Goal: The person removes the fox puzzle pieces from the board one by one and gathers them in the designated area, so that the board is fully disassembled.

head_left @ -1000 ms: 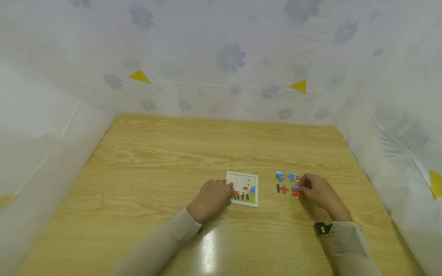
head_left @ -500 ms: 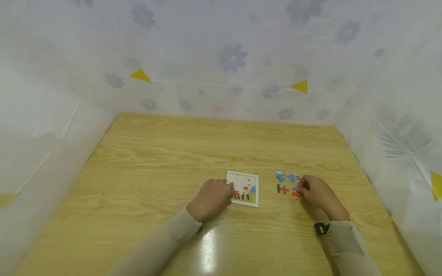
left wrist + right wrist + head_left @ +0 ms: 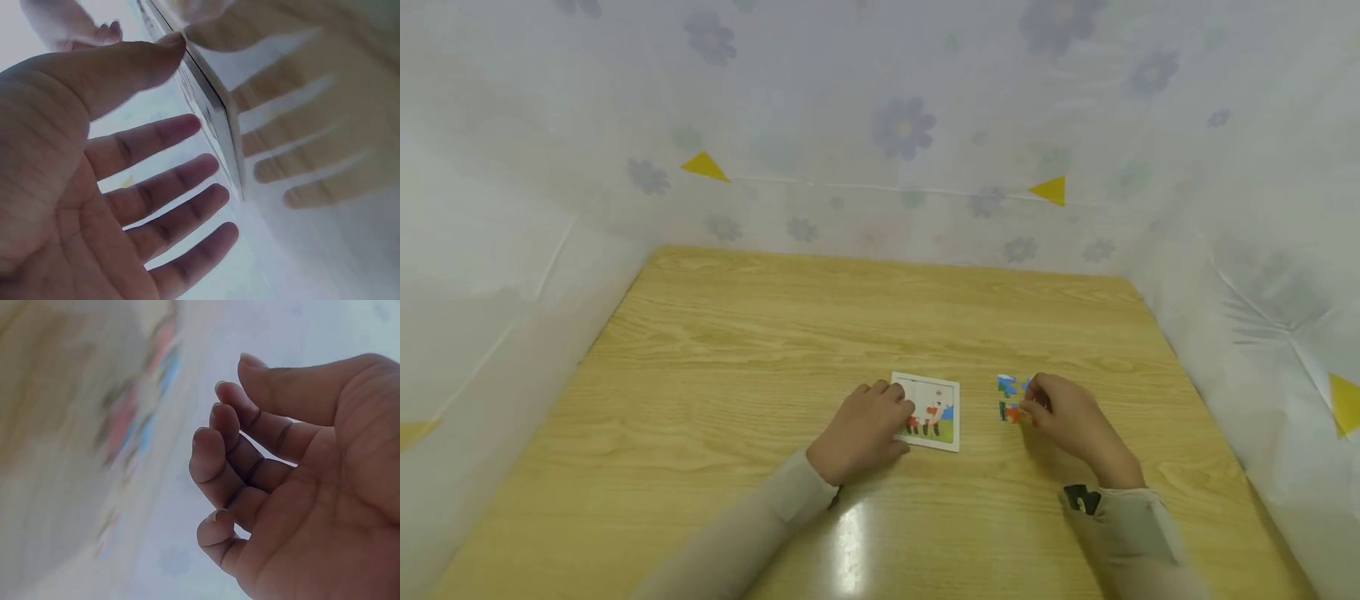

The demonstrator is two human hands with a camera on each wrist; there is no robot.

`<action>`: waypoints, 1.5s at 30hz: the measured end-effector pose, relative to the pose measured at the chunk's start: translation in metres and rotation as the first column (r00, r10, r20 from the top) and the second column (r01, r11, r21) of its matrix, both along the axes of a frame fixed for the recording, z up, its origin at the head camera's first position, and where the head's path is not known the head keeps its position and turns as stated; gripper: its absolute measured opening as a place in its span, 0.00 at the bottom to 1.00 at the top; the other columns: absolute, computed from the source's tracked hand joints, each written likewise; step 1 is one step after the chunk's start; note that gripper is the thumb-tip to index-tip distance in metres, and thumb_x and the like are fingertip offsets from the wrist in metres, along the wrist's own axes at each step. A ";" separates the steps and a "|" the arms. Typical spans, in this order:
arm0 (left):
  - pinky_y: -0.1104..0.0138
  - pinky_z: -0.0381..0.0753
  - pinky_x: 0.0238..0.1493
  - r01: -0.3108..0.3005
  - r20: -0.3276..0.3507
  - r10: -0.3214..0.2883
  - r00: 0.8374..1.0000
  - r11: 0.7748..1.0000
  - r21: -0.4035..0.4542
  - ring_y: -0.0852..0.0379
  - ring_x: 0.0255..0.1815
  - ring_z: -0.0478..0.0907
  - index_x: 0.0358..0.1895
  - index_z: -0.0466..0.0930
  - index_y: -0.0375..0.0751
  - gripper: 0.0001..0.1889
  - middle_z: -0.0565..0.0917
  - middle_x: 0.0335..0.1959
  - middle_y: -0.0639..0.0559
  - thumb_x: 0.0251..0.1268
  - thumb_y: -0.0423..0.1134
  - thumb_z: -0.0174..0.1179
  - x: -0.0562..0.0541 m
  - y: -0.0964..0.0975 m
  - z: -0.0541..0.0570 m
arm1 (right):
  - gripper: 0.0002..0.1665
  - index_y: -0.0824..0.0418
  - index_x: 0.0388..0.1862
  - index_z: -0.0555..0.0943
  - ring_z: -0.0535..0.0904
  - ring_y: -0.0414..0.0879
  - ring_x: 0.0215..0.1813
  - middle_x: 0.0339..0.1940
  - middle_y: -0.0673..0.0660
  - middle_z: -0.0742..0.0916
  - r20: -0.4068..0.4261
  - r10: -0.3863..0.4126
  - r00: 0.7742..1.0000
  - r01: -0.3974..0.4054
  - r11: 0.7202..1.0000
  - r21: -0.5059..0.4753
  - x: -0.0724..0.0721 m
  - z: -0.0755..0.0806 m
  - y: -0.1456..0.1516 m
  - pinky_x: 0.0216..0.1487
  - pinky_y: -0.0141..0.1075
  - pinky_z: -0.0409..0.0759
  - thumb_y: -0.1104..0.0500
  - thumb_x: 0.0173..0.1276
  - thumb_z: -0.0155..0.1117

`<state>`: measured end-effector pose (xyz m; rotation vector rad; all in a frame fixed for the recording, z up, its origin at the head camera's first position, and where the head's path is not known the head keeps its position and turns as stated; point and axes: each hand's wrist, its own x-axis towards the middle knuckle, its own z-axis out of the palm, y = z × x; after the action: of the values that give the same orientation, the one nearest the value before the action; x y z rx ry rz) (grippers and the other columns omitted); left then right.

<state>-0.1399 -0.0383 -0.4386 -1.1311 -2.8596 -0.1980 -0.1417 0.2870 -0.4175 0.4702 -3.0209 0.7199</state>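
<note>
A small square jigsaw puzzle with a white border lies mid-table, partly filled with a picture of a white animal with red patches. At its left edge is my left hand; in the left wrist view the hand has straight, spread fingers and its thumb tip touches the edge. Right of the board lie several loose jigsaw pieces, among them a blue-green piece and a red one. My right hand hovers over them, hiding some. In the right wrist view its fingers are loosely bent and hold nothing.
The wood-grain table stretches out around the puzzle. White flower-printed sheeting rises behind it and on both sides, with yellow triangles stuck on. A dark band is on the right wrist.
My right hand has moved left over the loose pieces and covers more of them. The left hand has shifted slightly, its fingers spreading a little at the puzzle's edge.
</note>
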 end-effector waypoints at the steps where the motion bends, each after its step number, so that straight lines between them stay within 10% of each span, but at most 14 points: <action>1: 0.61 0.78 0.45 0.007 -0.001 -0.007 1.000 1.000 0.010 0.54 0.47 0.77 0.46 0.84 0.48 0.18 0.81 0.47 0.54 0.59 0.53 0.75 0.001 0.001 0.000 | 0.06 0.61 0.39 0.79 0.73 0.42 0.29 0.29 0.49 0.80 -0.006 0.017 1.000 -0.017 1.000 -0.001 -0.001 0.000 -0.007 0.29 0.35 0.74 0.62 0.73 0.68; 22: 0.60 0.83 0.54 0.002 -0.005 -0.003 1.000 0.977 -0.215 0.46 0.64 0.78 0.63 0.82 0.50 0.34 0.81 0.65 0.50 0.65 0.71 0.61 0.065 0.034 0.011 | 0.20 0.63 0.50 0.81 0.75 0.44 0.39 0.37 0.51 0.80 0.095 0.205 0.974 -0.211 0.976 0.057 -0.024 -0.014 -0.091 0.43 0.43 0.77 0.60 0.63 0.79; 45: 0.58 0.82 0.56 0.013 -0.060 -0.035 0.998 0.946 -0.324 0.48 0.68 0.77 0.65 0.81 0.51 0.32 0.78 0.70 0.53 0.69 0.70 0.57 0.066 0.036 0.010 | 0.15 0.66 0.45 0.76 0.73 0.45 0.36 0.37 0.56 0.78 0.212 0.221 0.952 -0.201 0.974 -0.108 -0.021 -0.015 -0.093 0.37 0.39 0.75 0.66 0.67 0.73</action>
<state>-0.0738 -0.0021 -0.4284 -1.1950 -2.8915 0.3155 -0.1630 0.1941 -0.4327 0.7692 -3.1588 0.9716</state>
